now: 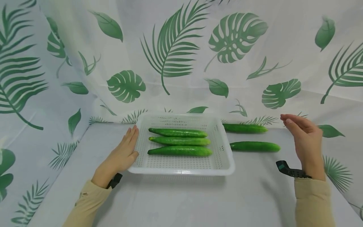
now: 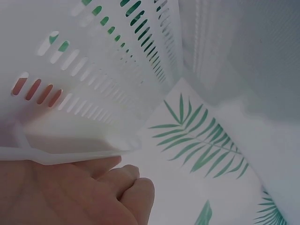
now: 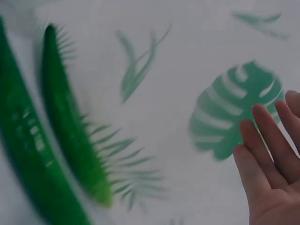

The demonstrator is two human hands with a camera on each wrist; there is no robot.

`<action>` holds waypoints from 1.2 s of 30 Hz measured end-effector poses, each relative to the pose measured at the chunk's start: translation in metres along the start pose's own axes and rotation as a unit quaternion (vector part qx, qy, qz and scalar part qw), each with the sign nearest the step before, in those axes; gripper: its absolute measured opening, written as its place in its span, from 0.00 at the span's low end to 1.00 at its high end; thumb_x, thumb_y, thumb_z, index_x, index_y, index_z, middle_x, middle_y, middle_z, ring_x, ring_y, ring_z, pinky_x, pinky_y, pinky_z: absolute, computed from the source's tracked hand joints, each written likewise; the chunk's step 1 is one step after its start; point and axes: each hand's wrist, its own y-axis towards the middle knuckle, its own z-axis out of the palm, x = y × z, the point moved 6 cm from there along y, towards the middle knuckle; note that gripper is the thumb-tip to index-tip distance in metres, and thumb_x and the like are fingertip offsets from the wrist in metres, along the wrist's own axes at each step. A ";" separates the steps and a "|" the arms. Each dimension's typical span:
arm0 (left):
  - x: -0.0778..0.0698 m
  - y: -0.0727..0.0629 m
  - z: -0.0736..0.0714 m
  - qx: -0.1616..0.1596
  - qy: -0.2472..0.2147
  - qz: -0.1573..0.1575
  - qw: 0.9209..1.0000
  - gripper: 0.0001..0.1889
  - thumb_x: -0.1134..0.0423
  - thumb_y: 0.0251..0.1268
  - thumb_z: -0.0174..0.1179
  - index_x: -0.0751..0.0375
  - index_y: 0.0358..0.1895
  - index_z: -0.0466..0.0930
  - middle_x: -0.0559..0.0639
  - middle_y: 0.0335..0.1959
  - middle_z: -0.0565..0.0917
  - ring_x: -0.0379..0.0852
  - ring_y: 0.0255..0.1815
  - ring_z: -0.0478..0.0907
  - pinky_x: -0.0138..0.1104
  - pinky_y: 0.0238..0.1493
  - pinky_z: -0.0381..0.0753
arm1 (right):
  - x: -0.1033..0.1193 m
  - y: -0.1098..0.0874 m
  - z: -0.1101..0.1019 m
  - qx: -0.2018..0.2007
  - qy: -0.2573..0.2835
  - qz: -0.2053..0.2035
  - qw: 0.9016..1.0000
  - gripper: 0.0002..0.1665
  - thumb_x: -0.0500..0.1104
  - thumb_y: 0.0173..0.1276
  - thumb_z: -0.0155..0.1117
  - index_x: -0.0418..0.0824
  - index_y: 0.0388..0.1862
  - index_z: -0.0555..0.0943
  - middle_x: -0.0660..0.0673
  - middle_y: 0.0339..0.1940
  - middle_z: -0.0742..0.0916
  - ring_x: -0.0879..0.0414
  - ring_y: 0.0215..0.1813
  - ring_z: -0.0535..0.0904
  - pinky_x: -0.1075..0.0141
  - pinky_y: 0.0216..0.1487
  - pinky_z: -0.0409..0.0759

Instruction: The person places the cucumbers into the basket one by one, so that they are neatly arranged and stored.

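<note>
My left hand (image 1: pixel 122 157) lies along the left side of a white perforated plastic basket (image 1: pixel 181 172), its fingers stretched out against the rim. The left wrist view has the palm and fingers (image 2: pixel 110 192) beside the basket's edge. Three green cucumbers (image 1: pixel 180 151) lie side by side inside the basket. Two more, a rear cucumber (image 1: pixel 246 128) and a front cucumber (image 1: pixel 255 146), rest on the table to the basket's right, their left ends hidden behind it. To the right of these, my right hand (image 1: pixel 307 142) is raised in the air, fingers loosely extended, with nothing in it.
The white table (image 1: pixel 181 201) extends in front of the basket. A white sheet printed with green leaves (image 1: pixel 181 101) hangs behind it and on both sides. Each wrist wears a black strap (image 1: pixel 292 170).
</note>
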 end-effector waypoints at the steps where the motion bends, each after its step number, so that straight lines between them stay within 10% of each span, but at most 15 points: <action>1: 0.000 0.000 0.000 0.000 0.000 0.001 1.000 0.41 0.68 0.66 0.45 0.73 0.78 0.33 0.63 0.81 0.34 0.60 0.80 0.28 0.56 0.76 0.39 | -0.010 -0.002 -0.008 -0.010 0.000 0.008 1.000 0.22 0.30 0.68 0.62 0.21 0.60 0.76 0.43 0.51 0.87 0.53 0.58 0.79 0.76 0.57 0.76; 11: -0.002 0.000 -0.001 -0.002 -0.004 -0.002 1.000 0.41 0.68 0.66 0.46 0.73 0.78 0.34 0.63 0.81 0.35 0.59 0.80 0.28 0.56 0.76 0.39 | -0.086 -0.025 -0.051 -0.030 -0.040 0.088 0.995 0.24 0.36 0.72 0.61 0.28 0.64 0.76 0.49 0.55 0.85 0.59 0.63 0.73 0.76 0.69 0.63; 19: -0.004 0.000 -0.002 0.001 -0.005 -0.002 1.000 0.41 0.68 0.67 0.45 0.73 0.78 0.34 0.63 0.81 0.35 0.59 0.80 0.28 0.55 0.77 0.39 | -0.118 -0.036 -0.070 0.017 -0.178 0.178 0.968 0.29 0.50 0.74 0.59 0.42 0.71 0.74 0.64 0.57 0.78 0.64 0.72 0.59 0.81 0.66 0.57; 26: -0.003 0.001 -0.003 0.004 -0.003 -0.006 1.000 0.41 0.67 0.67 0.45 0.73 0.78 0.33 0.62 0.81 0.34 0.59 0.80 0.28 0.55 0.77 0.39 | -0.132 -0.039 -0.069 0.050 -0.277 0.208 0.937 0.36 0.61 0.72 0.56 0.48 0.74 0.70 0.63 0.72 0.70 0.51 0.82 0.39 0.46 0.78 0.37; 36: -0.002 0.000 -0.001 0.001 -0.002 -0.008 1.000 0.41 0.67 0.67 0.45 0.73 0.78 0.33 0.62 0.81 0.35 0.59 0.80 0.28 0.55 0.77 0.39 | -0.140 -0.043 -0.072 0.071 -0.308 0.216 0.924 0.39 0.52 0.68 0.68 0.50 0.76 0.68 0.60 0.70 0.70 0.59 0.77 0.53 0.85 0.60 0.62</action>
